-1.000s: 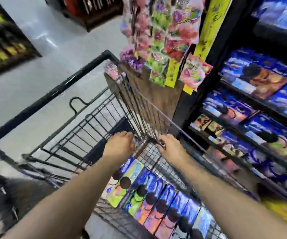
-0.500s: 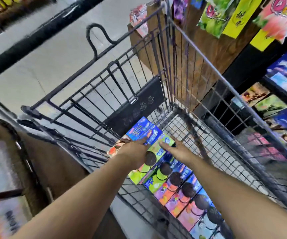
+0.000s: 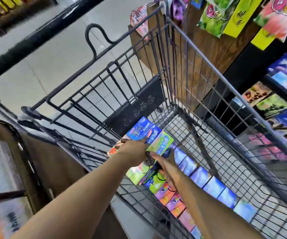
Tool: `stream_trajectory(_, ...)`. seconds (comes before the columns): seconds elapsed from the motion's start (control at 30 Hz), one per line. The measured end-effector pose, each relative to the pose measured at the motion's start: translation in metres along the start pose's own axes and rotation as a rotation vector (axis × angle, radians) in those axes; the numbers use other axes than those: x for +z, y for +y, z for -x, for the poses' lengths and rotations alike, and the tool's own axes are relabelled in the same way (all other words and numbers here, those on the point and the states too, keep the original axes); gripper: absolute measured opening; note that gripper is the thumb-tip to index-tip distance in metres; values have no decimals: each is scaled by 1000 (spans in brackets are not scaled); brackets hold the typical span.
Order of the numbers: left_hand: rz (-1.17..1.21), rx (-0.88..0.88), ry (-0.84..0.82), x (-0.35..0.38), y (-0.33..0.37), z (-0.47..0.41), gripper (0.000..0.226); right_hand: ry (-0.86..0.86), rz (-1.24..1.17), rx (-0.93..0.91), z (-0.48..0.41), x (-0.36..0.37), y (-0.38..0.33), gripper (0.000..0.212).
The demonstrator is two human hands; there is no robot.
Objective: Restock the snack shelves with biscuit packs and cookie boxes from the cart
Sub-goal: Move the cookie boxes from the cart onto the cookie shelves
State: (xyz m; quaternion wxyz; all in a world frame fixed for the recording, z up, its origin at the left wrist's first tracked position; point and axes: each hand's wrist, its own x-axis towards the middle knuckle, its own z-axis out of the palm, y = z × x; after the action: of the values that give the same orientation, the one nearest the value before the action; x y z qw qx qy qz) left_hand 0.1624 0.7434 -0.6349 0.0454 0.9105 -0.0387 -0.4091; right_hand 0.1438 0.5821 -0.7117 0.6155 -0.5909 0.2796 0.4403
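While the row of bright cardboard cookie boxes (image 3: 213, 185) runs along the floor of the dark wire cart (image 3: 208, 54), the green-and-blue cardboard box (image 3: 163, 143) lies near its far end, long axis across the row. The left hand (image 3: 132, 150) rests on its left edge, forefinger stretched and other fingers hidden, so I cannot tell whether that grip has closed. The right hand (image 3: 165, 165) lays straight fingers against its near right side, holding nothing. The snack shelves (image 3: 277, 104) stand to the right, so the right hand probably leads the lift.
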Motion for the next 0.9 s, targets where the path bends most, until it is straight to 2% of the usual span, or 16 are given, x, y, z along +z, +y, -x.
stream_trajectory(0.1,153,-20,51,0,-2,-5,50,4,22,9,6,0,13,108)
stream_trajectory(0.2,598,-167,156,-13,7,-6,41,-48,75,-70,27,-21,-8,86)
stream_trajectory(0.27,924,-154,207,-36,25,1,31,-136,130,-100,50,-43,-33,72)
stream_trajectory(0.37,1268,-31,195,-87,66,21,51,-224,220,-92,101,-84,-84,58)
stream_trajectory(0.43,1359,67,69,-122,97,38,46,-251,246,-65,140,-114,-124,52)
stream_trajectory(0.5,1418,173,-90,-154,125,56,27,-289,253,-61,180,-143,-163,38)
stream_trajectory(0.57,1483,268,-141,-183,154,66,24,-294,248,-102,220,-172,-198,33)
stream_trajectory(0.63,1548,329,-119,-212,184,73,26,-271,244,-175,256,-199,-221,28)
stream_trajectory(0.73,1573,391,-56,-250,238,85,17,-219,194,-247,303,-247,-237,24)
stream_trajectory(0.87,1622,380,89,-284,309,94,25,-54,95,-311,360,-316,-232,63)
stream_trajectory(0.9,1642,388,112,-291,327,96,24,-9,62,-330,371,-333,-229,65)
